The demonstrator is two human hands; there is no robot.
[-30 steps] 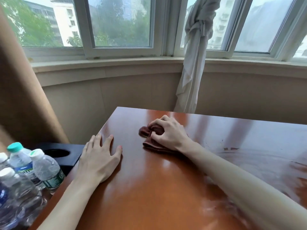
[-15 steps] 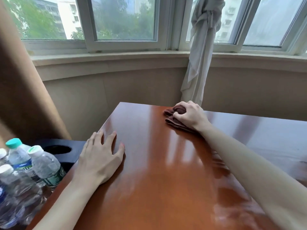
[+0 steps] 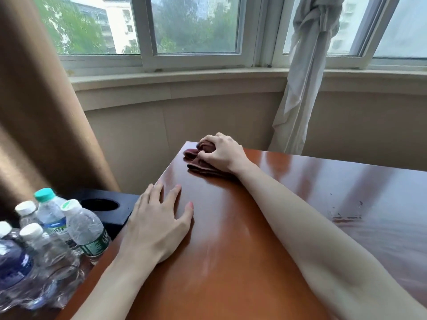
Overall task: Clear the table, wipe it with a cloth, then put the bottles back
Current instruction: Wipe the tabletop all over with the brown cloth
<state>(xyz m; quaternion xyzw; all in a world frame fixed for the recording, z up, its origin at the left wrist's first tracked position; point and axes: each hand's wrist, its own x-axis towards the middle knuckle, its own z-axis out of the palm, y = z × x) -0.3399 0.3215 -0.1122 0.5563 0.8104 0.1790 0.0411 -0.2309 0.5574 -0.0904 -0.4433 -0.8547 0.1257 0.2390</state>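
Item: crumpled dark-red cleaning cloth (image 3: 198, 161) — at the far left corner of the glossy reddish-brown wooden desk (image 3: 231, 262), bunched under my right hand (image 3: 223, 153), whose fingers (image 3: 209, 140) are curled into the folds.

Item: my left hand (image 3: 157, 222) — flat on the desk near its left edge, fingers spread, bracing.

Item: cluster of clear plastic water bottles with white and teal caps (image 3: 46, 234) — off the desk, standing low at its left.

Handling note: I judge the wipe is best done with steady downward pressure and overlapping strokes, taking care the cloth does not slip over the corner.

Surface: streaked sheen; small dark specks (image 3: 346, 211) toward the right.

Surroundings: black box with a round hole (image 3: 108, 207); tan drape (image 3: 34, 112); knotted white curtain (image 3: 305, 65); bay windows (image 3: 194, 26) with trees and buildings beyond.
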